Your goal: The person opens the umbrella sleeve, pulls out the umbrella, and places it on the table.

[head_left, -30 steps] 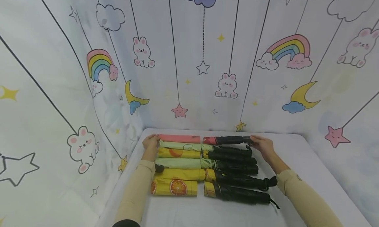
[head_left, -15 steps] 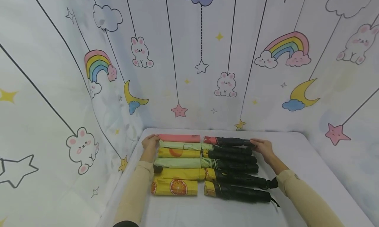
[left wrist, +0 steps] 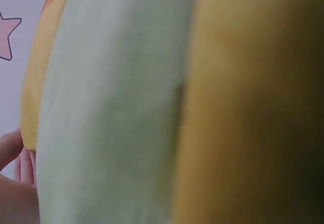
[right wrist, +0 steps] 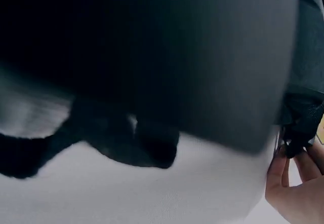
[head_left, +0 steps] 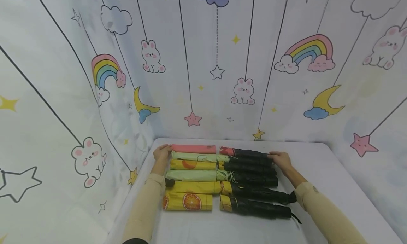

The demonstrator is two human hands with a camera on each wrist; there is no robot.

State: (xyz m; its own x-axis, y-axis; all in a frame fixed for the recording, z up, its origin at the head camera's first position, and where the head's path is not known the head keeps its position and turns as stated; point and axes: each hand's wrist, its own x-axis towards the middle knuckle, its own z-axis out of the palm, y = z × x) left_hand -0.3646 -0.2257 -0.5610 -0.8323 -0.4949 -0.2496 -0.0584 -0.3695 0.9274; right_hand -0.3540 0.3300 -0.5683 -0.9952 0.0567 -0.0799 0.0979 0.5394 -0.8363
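Observation:
My left hand [head_left: 161,152] is at the far end of the row and pinches the left end of a pink umbrella sleeve [head_left: 194,149]. In the left wrist view its thumb and fingers [left wrist: 10,145] show only at the left edge, largely hidden behind nearer sleeves. Opposite, my right hand [head_left: 280,160] grips the handle end of a folded black umbrella with a red tip [head_left: 245,152]. The right wrist view has the fingertips [right wrist: 306,165] on that black end, while a nearer dark umbrella [right wrist: 212,72] blocks most of the frame.
Several sleeves lie in a column on the white table [head_left: 190,226]: pale green [head_left: 192,175], yellow [head_left: 190,165] and orange-slice yellow [head_left: 190,201]. Beside them lie several folded black umbrellas [head_left: 260,207], some with cords. A printed curtain [head_left: 219,95] hangs behind.
The black umbrella's handle end has come slightly towards me and to the right hand's side, its tip a little farther from the pink sleeve. The left hand has stayed in place.

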